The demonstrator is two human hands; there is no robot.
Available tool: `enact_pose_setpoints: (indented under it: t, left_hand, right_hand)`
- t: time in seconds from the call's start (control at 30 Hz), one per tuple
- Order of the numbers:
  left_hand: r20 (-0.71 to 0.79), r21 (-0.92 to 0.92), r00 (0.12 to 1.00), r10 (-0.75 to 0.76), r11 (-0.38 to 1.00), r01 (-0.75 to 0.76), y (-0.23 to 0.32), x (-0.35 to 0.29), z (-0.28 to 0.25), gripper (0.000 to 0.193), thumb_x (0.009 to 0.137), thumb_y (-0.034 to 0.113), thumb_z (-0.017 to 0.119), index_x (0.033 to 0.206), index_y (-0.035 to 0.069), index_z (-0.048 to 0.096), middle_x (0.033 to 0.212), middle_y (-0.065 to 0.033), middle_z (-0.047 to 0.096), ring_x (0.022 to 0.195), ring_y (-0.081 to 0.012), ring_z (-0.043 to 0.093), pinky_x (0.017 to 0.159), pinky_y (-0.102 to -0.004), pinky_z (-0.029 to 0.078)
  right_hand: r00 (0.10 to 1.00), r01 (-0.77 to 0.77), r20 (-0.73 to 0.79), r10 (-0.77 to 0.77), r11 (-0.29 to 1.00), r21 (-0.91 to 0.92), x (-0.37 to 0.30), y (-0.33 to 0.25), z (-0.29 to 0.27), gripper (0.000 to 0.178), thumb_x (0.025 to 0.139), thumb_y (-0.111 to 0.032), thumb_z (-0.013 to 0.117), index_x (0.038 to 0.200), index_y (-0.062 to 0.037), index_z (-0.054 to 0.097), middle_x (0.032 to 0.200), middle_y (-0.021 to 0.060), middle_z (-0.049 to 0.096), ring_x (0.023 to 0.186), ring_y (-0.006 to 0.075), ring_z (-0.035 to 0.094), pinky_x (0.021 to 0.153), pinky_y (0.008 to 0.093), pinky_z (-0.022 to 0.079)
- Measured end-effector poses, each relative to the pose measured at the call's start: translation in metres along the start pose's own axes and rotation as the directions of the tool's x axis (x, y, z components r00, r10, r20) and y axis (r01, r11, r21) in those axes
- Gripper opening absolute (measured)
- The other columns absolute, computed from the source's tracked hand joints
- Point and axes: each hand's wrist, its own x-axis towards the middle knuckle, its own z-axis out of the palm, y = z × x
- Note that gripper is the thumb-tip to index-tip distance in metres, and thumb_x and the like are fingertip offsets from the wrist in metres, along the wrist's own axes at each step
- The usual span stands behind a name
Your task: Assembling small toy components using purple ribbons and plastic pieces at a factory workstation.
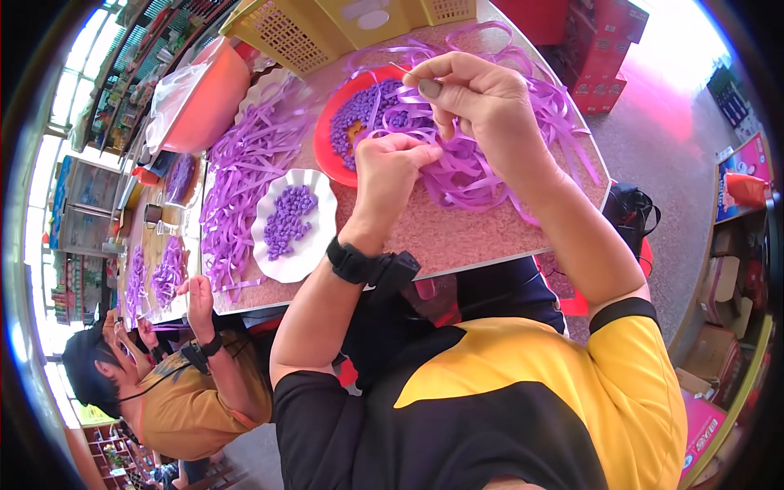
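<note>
Over the red bowl [323, 155] of purple beads [351, 111], my two hands work close together. My right hand [482, 102] is closed, thumb and index finger pinching a thin needle-like piece whose tip [398, 67] sticks out to the left. Lower and to the left, my left hand [390, 175] is closed in a pinch on a purple ribbon [420, 135]; its exact grip is partly hidden. Loops of purple ribbon [465, 175] hang under my hands and spread over the table to the right. A white scalloped plate [269, 263] with purple beads [290, 219] lies left of my left wrist.
A yellow basket [318, 41] stands at the table's far edge. More ribbons [237, 188] lie along the left, by a pink tub [204, 98]. A co-worker [196, 392] sits to the left, one hand raised. Red boxes [600, 57] stand beyond the table, far right.
</note>
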Motion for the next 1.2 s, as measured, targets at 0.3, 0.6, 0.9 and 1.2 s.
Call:
enact_pose_setpoints:
  t: [0.3, 0.6, 0.9, 1.2]
  left_hand:
    - [0.114, -0.791, 0.993, 0.032, 0.608, 0.072, -0.002, -0.041, -0.019, 0.009, 0.092, 0.01, 0.06, 0.093, 0.001, 0.062, 0.08, -0.005, 0.058, 0.07, -0.014, 0.057, 0.055, -0.0256, 0.042]
    - [0.203, -0.969, 0.975, -0.093, 0.123, 0.214, -0.025, -0.059, -0.029, 0.023, 0.1, 0.019, 0.048, 0.103, 0.001, 0.062, 0.1, -0.0131, 0.066, 0.098, -0.0269, 0.06, 0.07, -0.0328, 0.048]
    - [0.21, -0.977, 0.972, 0.107, -0.019, 0.213, -0.061, -0.066, -0.072, 0.022, 0.101, 0.009, 0.049, 0.117, -0.002, 0.06, 0.098, -0.0126, 0.059, 0.088, -0.0249, 0.056, 0.068, -0.03, 0.049]
    - [0.074, -0.982, 0.995, 0.073, 0.18, 0.06, -0.076, -0.076, -0.098, 0.023, 0.099, 0.008, 0.053, 0.119, 0.001, 0.06, 0.097, -0.0124, 0.061, 0.081, -0.0212, 0.056, 0.06, -0.0284, 0.046]
  right_hand:
    - [0.989, -0.15, 0.019, 0.149, 0.982, 0.111, -0.02, -0.017, -0.015, 0.016, 0.096, -0.01, 0.058, 0.103, 0.0009, 0.067, 0.083, 0.0063, 0.067, 0.062, 0.0088, 0.063, 0.046, 0.0165, 0.036]
    - [0.909, -0.358, 0.25, 0.332, 0.932, 0.064, -0.081, 0.013, 0.01, 0.008, 0.092, -0.002, 0.062, 0.098, -0.0004, 0.067, 0.074, -0.0011, 0.059, 0.063, 0.0068, 0.054, 0.059, 0.0218, 0.042]
    - [0.943, -0.044, 0.291, 0.161, 0.928, -0.369, -0.111, -0.008, -0.01, 0.016, 0.084, 0.01, 0.058, 0.095, 0.0022, 0.066, 0.08, 0.007, 0.066, 0.072, 0.0136, 0.064, 0.067, 0.0248, 0.049]
    - [0.587, 0.147, 0.78, 0.216, 0.919, -0.365, -0.106, -0.025, -0.03, 0.014, 0.078, 0.002, 0.07, 0.09, -0.0017, 0.066, 0.08, 0.0094, 0.067, 0.071, 0.0294, 0.067, 0.062, 0.0357, 0.052]
